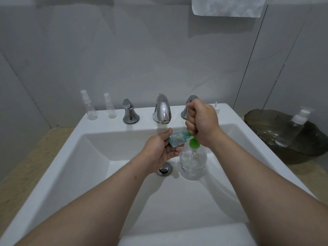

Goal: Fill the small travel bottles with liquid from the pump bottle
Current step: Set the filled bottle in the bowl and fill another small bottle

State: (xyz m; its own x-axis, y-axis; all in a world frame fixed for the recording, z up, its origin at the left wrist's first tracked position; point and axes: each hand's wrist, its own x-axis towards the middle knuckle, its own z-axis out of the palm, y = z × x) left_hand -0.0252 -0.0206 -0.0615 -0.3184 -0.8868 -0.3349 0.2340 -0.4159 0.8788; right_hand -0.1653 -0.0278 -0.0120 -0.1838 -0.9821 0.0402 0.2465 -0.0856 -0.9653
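Grey tiles cover the wall behind a white sink (99, 157), and a white towel (229, 6) hangs up high. The pump bottle (193, 162) stands in the sink, next to the drain (164, 169). The right hand (202, 121) is a fist wrapped round the green pump top (194, 143). The left hand (159, 148) holds a small bottle (177, 140) on its side, with its mouth right at the spout. The two hands are close together.

This looks like the filling step for this small bottle. I cannot tell how full it is. Next, the right hand likely needs to push down while the left hand keeps the mouth under the spout, or liquid may spill into the sink.

Two more small bottles (90, 107) wait on the sink's back edge, left of the tap (162, 109). They look empty. A beige table (35, 148) goes round the sink. On the right, a dark bowl (310, 139) holds a clear bottle with a white pump (292, 126).
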